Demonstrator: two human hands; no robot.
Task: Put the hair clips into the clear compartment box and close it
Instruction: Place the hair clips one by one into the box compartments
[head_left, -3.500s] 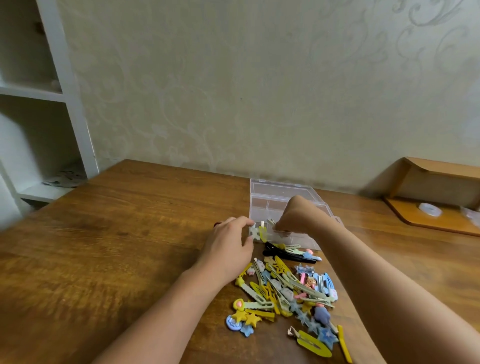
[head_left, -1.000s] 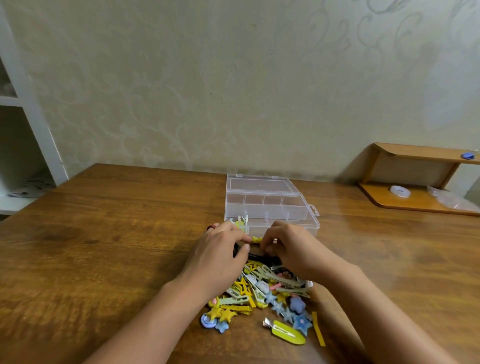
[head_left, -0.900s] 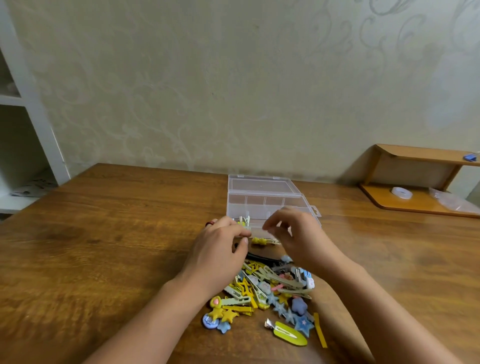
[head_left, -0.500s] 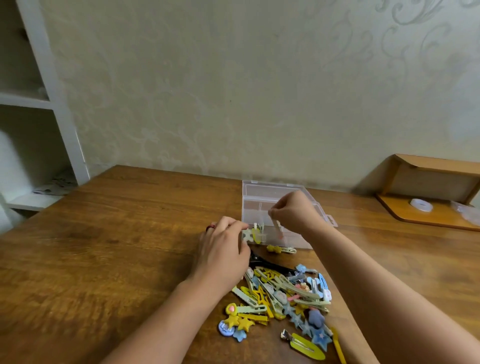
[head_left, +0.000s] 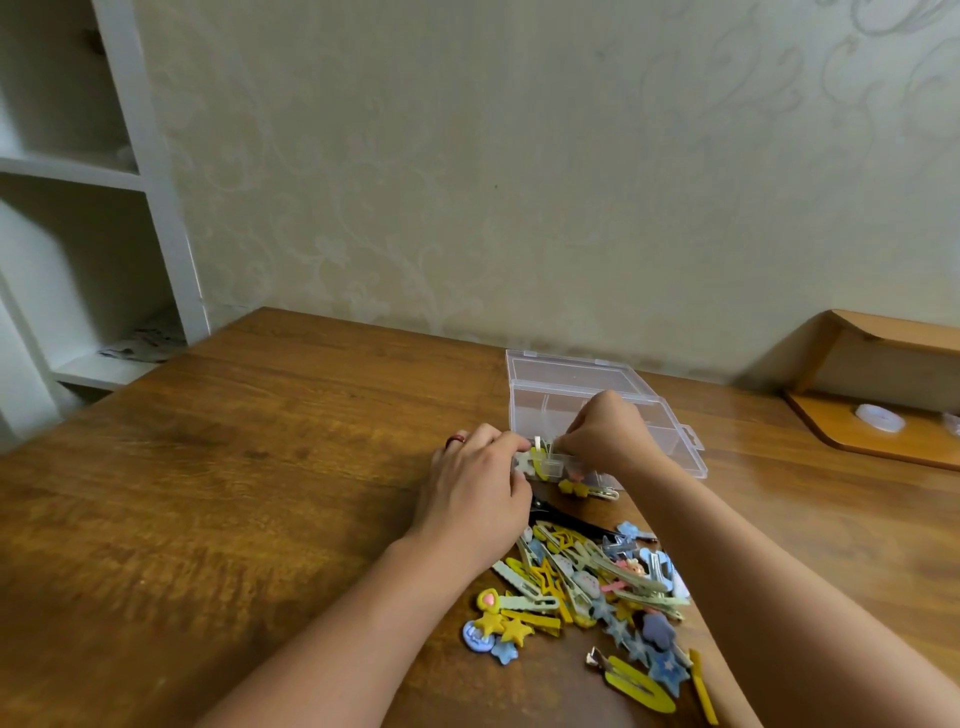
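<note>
Clip: my right hand (head_left: 605, 439) pinches it upright over the box's (head_left: 675, 431) near-left compartment.
Left hand (head_left: 478, 499): fingers curled, steadying that corner.
Pile (head_left: 592, 587): nearer me.

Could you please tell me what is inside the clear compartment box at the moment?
In the clear compartment box, a few hair clips stand in the near-left compartments. The far-left and right compartments look bare. The right hand covers the middle.

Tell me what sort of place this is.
Probably a room in a home, though that is a guess. A wooden table stands against patterned wallpaper, a white shelf unit sits to the left, and hair clips lie heaped by a clear compartment box.
</note>
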